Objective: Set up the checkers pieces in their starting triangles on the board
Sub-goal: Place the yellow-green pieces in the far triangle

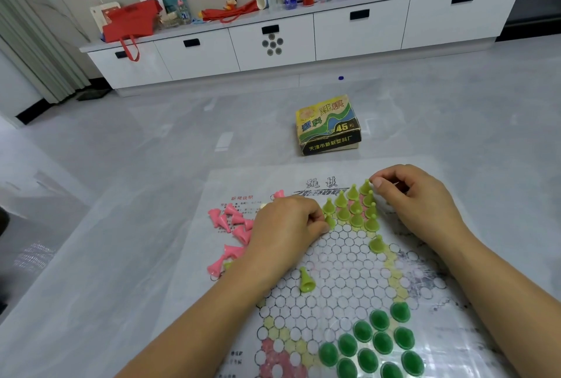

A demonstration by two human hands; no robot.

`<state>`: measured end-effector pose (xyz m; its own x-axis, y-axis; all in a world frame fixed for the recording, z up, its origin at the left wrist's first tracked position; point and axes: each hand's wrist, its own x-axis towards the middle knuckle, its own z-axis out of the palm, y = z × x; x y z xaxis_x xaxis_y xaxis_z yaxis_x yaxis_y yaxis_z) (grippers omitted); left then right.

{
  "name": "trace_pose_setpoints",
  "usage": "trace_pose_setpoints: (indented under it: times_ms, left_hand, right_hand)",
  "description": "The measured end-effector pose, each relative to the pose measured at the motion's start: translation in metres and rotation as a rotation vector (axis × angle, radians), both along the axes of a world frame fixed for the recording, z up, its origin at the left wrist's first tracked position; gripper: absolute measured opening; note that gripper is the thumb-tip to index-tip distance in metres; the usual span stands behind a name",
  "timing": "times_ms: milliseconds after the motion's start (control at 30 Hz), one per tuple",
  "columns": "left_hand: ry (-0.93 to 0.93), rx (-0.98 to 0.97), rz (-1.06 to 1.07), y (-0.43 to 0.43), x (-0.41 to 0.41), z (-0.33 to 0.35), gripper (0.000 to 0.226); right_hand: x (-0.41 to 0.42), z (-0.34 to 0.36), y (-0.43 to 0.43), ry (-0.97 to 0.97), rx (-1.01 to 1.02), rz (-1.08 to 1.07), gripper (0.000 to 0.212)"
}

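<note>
A paper board (340, 259) printed with a star of circles is spread on a grey floor (151, 141). The left hand (285, 226) is curled over the board's far left part, and its fingers (317, 219) are pinched together on a light green piece (330, 221) at the left edge of the far triangle. The right hand (422, 198) is held at the far right corner of the same triangle, with its fingers (378, 182) closed on the tip of another light green piece (365, 188).

Between the two sets of fingers, a cluster of light green pieces (355, 207) is seen standing upright in the far triangle. Just nearer than the right fingers, one light green piece (377, 244) stands alone on the board, and nearer than the left fingers another one (306, 280) lies tipped over on the circles.

Left of the left fingers, pink pieces (233, 226) are scattered on their sides across the board's printed margin. Well nearer than both hands, dark green pieces (373, 344) are set upright in the near right triangle. Beyond the fingers, a game box (329, 125) is placed on the floor, apart from the board.
</note>
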<state>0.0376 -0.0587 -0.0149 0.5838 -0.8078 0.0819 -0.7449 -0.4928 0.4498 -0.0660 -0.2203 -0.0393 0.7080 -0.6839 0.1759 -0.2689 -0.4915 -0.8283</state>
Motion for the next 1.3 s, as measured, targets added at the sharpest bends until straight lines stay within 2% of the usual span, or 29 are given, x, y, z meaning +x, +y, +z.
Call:
trace_pose_setpoints:
  times_ms: [600, 767, 900, 1000, 1067, 1167, 1300]
  left_hand:
    - [-0.009, -0.018, -0.007, 0.001, 0.000, 0.000, 0.017]
    - [0.151, 0.020, 0.036, 0.013, 0.021, 0.032, 0.008]
    - [0.230, 0.203, 0.006, 0.052, 0.064, 0.067, 0.010]
    - [0.334, 0.416, -0.065, 0.067, 0.070, 0.069, 0.010]
    - [0.381, 0.480, -0.101, 0.067, 0.068, 0.064, 0.012]
    - [0.331, 0.480, -0.058, 0.073, 0.068, 0.056, 0.013]
    - [0.233, 0.358, -0.041, 0.085, 0.060, 0.065, 0.015]
  right_hand:
    - [0.000, -0.001, 0.000, 0.002, -0.011, -0.002, 0.012]
    - [0.000, -0.001, -0.001, 0.003, -0.009, -0.002, 0.012]
    - [0.000, -0.001, -0.001, 0.008, -0.007, -0.005, 0.012]
    - [0.000, -0.001, -0.001, 0.010, -0.012, -0.002, 0.013]
    - [0.001, 0.000, -0.001, 0.006, -0.007, -0.001, 0.013]
    - [0.000, -0.001, -0.001, -0.013, 0.026, 0.001, 0.012]
    - [0.000, -0.001, -0.001, -0.011, 0.041, 0.001, 0.012]
